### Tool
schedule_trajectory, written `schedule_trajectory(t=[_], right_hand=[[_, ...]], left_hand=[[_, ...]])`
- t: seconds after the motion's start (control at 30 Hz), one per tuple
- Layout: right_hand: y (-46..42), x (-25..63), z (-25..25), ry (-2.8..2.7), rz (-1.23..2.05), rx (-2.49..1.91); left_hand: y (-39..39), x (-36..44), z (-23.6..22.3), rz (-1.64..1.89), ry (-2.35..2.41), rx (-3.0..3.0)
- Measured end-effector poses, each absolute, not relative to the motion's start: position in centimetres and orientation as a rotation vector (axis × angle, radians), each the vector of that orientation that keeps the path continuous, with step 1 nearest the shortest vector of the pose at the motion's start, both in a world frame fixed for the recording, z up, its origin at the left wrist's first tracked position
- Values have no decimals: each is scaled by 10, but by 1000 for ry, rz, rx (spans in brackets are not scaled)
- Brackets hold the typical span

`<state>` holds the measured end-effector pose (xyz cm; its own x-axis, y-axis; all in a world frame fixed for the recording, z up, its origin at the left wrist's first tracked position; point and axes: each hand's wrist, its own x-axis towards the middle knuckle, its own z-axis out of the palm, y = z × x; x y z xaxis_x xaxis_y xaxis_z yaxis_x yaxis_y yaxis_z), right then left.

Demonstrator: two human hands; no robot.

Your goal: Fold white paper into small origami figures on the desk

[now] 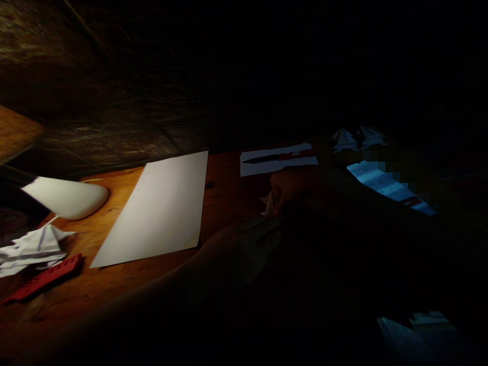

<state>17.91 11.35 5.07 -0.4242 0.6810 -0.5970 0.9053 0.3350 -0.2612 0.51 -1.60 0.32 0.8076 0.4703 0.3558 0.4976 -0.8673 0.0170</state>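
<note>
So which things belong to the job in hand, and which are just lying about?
Likely the job:
folded paper in the right hand
left hand alongside
perhaps white sheet

Seemingly lying about:
knife
red strip
paper figures

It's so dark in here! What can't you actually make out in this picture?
All in the head view:
1. Left hand: its fingertips are lost in shadow.
2. Small folded paper: partly hidden by the right hand, so the exact grip is unclear.
3. White folded paper at left: cut off by the left edge.
4. Bluish lit panel: markings too small and blurred to read.
5. Pale shapes at lower right: darkness hides what they are.
</note>
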Motion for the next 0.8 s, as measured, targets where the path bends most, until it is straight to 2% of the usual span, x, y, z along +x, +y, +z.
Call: schedule_trajectory(t=[0.13, 0.33, 0.8], right_hand=[[112, 188, 55, 2327, -752, 1330], [125, 207, 54, 2438, -951, 1077], [103, 225, 27, 2624, -1131, 1331]], left_hand=[[-13, -1, -1, -555, -811, -3011], [-11, -4, 7, -491, -1095, -3205], [-11, -2, 9, -444, -1088, -3166]])
